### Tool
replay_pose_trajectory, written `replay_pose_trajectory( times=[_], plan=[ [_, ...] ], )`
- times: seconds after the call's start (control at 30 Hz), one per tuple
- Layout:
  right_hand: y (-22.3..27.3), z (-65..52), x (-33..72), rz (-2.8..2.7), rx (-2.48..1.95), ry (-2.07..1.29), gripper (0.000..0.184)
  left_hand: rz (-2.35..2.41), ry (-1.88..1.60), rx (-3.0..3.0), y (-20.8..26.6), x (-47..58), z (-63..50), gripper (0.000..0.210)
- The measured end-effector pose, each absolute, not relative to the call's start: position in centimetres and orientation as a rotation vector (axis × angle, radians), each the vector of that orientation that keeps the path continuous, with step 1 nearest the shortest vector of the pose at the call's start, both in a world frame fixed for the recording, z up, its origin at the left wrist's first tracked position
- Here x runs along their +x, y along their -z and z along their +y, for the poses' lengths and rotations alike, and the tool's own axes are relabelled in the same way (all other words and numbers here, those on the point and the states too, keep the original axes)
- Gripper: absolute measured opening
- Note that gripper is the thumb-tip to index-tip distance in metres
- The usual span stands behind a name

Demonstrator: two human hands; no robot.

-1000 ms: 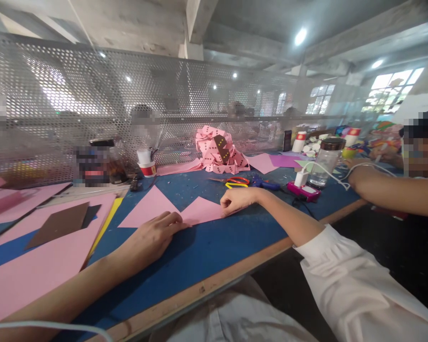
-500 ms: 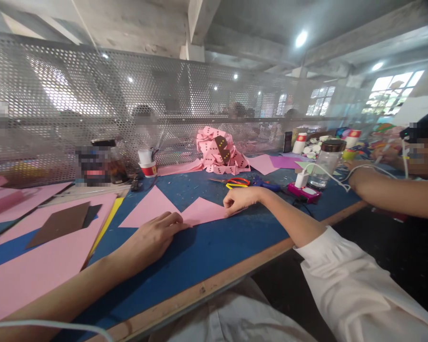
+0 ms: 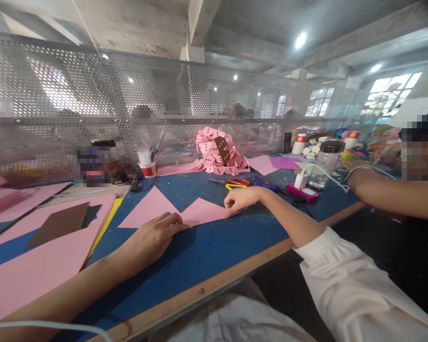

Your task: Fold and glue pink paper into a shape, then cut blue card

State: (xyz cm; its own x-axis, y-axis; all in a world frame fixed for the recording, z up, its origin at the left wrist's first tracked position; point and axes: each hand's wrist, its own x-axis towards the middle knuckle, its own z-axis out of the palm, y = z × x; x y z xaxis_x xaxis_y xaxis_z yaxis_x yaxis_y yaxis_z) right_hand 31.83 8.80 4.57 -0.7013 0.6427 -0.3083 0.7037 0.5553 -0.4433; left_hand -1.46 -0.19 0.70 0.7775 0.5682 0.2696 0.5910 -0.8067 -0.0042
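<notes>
A pink paper sheet folded into two triangular peaks lies on the blue table. My left hand rests flat on its lower left edge, fingers together and pressing down. My right hand is curled at the sheet's right corner, fingertips pinching or pressing the paper's edge against the table.
Scissors with red and yellow handles lie behind my right hand. A heap of pink punched pieces sits by the perforated metal screen. Large pink sheets and brown card lie left. Another person's arm, a jar and a pink phone are right.
My right hand shifted slightly right along the paper's corner. My left hand has stayed in place.
</notes>
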Motion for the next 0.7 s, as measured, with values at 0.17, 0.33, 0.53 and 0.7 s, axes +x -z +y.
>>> replay_pose_trajectory(
  times=[0.17,0.33,0.53,0.7],
  plan=[
    [-4.70,8.72,31.91,2.655,1.157,0.859,0.046,-0.929,0.423,-2.858,-0.59,-1.50,-0.09,0.047],
    [-4.86,8.81,32.14,2.628,1.159,0.861,0.048,-0.935,0.409,-2.865,-0.71,-1.48,-0.17,0.048],
    [-4.93,9.05,32.40,2.607,1.147,0.864,0.049,-0.925,0.429,-2.856,-0.53,-1.52,-0.10,0.047],
    [-5.32,8.93,32.70,2.580,1.153,0.867,0.049,-0.915,0.451,-2.857,-0.54,-1.48,-0.14,0.046]
  ],
)
